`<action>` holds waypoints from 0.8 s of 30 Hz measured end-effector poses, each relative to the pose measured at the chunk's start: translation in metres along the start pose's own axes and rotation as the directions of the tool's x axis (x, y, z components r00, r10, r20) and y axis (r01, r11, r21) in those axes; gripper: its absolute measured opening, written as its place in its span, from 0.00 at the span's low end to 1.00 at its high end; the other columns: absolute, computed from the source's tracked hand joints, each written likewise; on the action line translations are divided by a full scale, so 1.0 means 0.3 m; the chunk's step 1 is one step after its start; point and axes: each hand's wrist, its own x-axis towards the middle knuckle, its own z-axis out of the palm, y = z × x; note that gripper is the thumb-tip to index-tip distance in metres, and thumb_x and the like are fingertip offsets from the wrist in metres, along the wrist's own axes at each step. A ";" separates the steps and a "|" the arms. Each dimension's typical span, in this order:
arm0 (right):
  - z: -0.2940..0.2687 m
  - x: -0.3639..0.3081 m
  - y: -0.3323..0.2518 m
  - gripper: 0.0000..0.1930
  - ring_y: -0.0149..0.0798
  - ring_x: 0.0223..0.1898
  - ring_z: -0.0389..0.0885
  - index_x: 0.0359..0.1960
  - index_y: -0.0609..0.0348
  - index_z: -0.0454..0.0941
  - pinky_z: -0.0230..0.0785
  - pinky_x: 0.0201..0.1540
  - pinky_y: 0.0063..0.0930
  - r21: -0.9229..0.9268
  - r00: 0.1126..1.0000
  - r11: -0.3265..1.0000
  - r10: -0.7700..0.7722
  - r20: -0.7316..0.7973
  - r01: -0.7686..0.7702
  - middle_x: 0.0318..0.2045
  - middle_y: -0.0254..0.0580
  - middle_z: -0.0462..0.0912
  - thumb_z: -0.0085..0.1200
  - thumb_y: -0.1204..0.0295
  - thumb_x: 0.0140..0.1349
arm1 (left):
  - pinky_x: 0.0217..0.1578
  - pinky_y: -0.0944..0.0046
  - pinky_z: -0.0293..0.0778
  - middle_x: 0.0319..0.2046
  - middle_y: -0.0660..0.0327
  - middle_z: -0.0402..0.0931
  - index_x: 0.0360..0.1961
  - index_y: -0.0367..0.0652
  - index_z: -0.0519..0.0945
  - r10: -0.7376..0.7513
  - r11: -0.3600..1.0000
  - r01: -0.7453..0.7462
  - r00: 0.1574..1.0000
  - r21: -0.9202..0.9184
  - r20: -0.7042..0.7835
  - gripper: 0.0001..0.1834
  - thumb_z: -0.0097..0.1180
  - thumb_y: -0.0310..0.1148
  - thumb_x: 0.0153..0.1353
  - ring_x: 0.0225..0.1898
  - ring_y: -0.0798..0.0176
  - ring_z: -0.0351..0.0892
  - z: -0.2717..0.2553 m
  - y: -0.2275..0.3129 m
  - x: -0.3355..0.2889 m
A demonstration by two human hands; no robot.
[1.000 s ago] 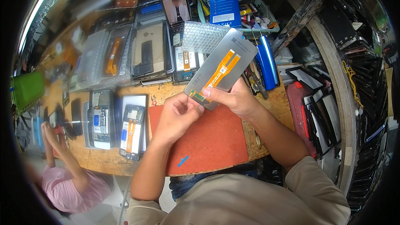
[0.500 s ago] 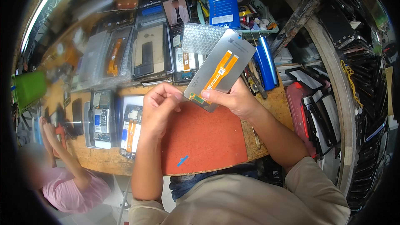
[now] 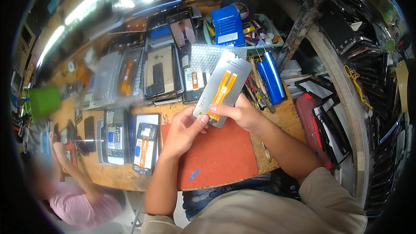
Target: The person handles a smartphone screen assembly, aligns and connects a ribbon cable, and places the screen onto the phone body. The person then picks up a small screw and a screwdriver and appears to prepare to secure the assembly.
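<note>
Above an orange-red mat I hold a phone screen panel, tilted, its silver back facing me. An orange flex cable with a forked upper end runs along that back. My right hand grips the panel's lower right part, the thumb lying across the cable. At the lower left corner my left hand pinches the edge, thumb on top near the small green connector board; its other fingers are partly hidden underneath. A small blue strip lies on the mat.
Left of the mat lie an opened phone and another opened phone. Behind are bubble wrap, a lit phone, a blue box and tools. A co-worker in pink sits at left.
My left hand has moved right and now pinches the panel's lower corner; before, its fingers were apart from the panel. The view has shifted, so the bench appears lower.
</note>
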 end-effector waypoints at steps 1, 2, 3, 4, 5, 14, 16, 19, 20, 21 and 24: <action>-0.005 0.003 0.001 0.16 0.31 0.51 0.85 0.57 0.63 0.80 0.77 0.56 0.31 -0.001 1.000 1.000 -0.004 -0.021 0.004 0.49 0.39 0.87 0.64 0.70 0.72 | 0.42 0.65 0.79 0.40 0.63 0.84 0.54 0.38 0.83 0.006 1.000 -0.006 1.000 0.030 -0.020 0.16 0.66 0.38 0.73 0.41 0.70 0.81 0.005 -0.002 0.000; -0.009 0.008 0.002 0.15 0.31 0.50 0.85 0.56 0.63 0.81 0.77 0.55 0.30 0.005 0.998 0.998 -0.057 -0.042 0.057 0.48 0.39 0.88 0.62 0.68 0.74 | 0.43 0.65 0.78 0.40 0.64 0.84 0.54 0.38 0.83 0.019 0.999 -0.017 0.999 0.046 -0.035 0.16 0.66 0.38 0.73 0.40 0.70 0.81 0.007 -0.004 0.004; -0.019 0.017 0.000 0.15 0.31 0.51 0.85 0.56 0.63 0.81 0.77 0.56 0.30 0.011 0.995 0.999 -0.047 -0.090 0.048 0.49 0.39 0.88 0.61 0.69 0.74 | 0.43 0.65 0.78 0.40 0.64 0.84 0.54 0.38 0.83 0.026 0.998 -0.023 0.998 0.058 -0.059 0.17 0.66 0.39 0.73 0.40 0.70 0.81 0.008 -0.006 0.005; -0.031 0.026 -0.003 0.14 0.31 0.52 0.85 0.57 0.63 0.81 0.77 0.56 0.30 0.030 0.991 0.997 -0.063 -0.118 0.067 0.49 0.39 0.87 0.60 0.69 0.75 | 0.43 0.65 0.78 0.40 0.64 0.84 0.52 0.37 0.84 0.017 0.998 -0.013 0.997 0.068 -0.070 0.15 0.65 0.37 0.73 0.41 0.70 0.81 0.007 -0.009 0.006; -0.043 0.031 -0.008 0.14 0.32 0.52 0.84 0.57 0.63 0.80 0.77 0.56 0.30 0.050 0.986 0.995 -0.079 -0.146 0.087 0.50 0.40 0.87 0.59 0.69 0.75 | 0.43 0.66 0.78 0.41 0.63 0.85 0.52 0.37 0.84 0.009 0.998 -0.005 0.998 0.064 -0.057 0.14 0.65 0.36 0.73 0.41 0.70 0.81 0.004 -0.012 0.008; -0.051 0.026 -0.012 0.15 0.31 0.49 0.87 0.54 0.66 0.84 0.79 0.54 0.30 -0.041 0.999 0.999 -0.022 -0.034 0.020 0.48 0.42 0.89 0.61 0.68 0.74 | 0.56 0.57 0.75 0.47 0.52 0.86 0.51 0.31 0.83 -0.033 0.988 0.031 0.999 -0.152 -0.010 0.30 0.43 0.51 0.77 0.50 0.59 0.84 -0.029 -0.031 0.012; -0.050 0.027 -0.008 0.15 0.31 0.49 0.87 0.55 0.67 0.84 0.79 0.54 0.30 -0.034 1.000 0.999 -0.003 -0.012 0.002 0.48 0.41 0.89 0.61 0.67 0.75 | 0.54 0.60 0.75 0.45 0.56 0.87 0.51 0.33 0.84 -0.008 0.988 0.010 1.000 -0.156 0.010 0.22 0.51 0.44 0.78 0.48 0.63 0.84 -0.031 -0.023 0.006; -0.053 0.036 0.000 0.16 0.30 0.48 0.87 0.54 0.67 0.84 0.79 0.53 0.30 -0.007 0.999 1.000 -0.001 -0.044 0.000 0.46 0.42 0.89 0.59 0.66 0.76 | 0.49 0.66 0.75 0.42 0.61 0.87 0.49 0.35 0.85 -0.018 0.994 0.012 0.999 0.111 0.049 0.12 0.58 0.34 0.76 0.44 0.70 0.82 -0.011 -0.022 0.000; -0.057 0.038 -0.001 0.19 0.29 0.55 0.83 0.61 0.66 0.80 0.74 0.60 0.29 0.007 0.997 0.999 0.054 -0.051 -0.053 0.54 0.40 0.86 0.54 0.64 0.79 | 0.45 0.69 0.74 0.40 0.65 0.87 0.48 0.36 0.86 -0.024 1.000 0.024 0.998 0.014 0.056 0.07 0.62 0.28 0.74 0.41 0.75 0.80 -0.003 -0.022 -0.001; -0.054 0.042 0.001 0.18 0.29 0.54 0.83 0.61 0.66 0.79 0.75 0.58 0.29 0.016 0.993 1.000 -0.019 -0.119 0.021 0.52 0.40 0.86 0.55 0.64 0.79 | 0.45 0.69 0.74 0.39 0.65 0.87 0.48 0.36 0.86 -0.024 0.999 0.023 0.999 0.026 0.035 0.08 0.62 0.28 0.74 0.41 0.75 0.80 0.004 -0.022 -0.002; -0.039 0.061 0.000 0.22 0.32 0.53 0.81 0.64 0.66 0.74 0.76 0.55 0.31 0.015 0.918 0.982 -0.172 -0.357 0.189 0.53 0.43 0.84 0.59 0.67 0.75 | 0.43 0.69 0.73 0.39 0.66 0.86 0.48 0.36 0.86 0.005 0.999 -0.004 0.999 0.048 -0.033 0.09 0.61 0.30 0.75 0.40 0.75 0.79 0.019 -0.020 0.001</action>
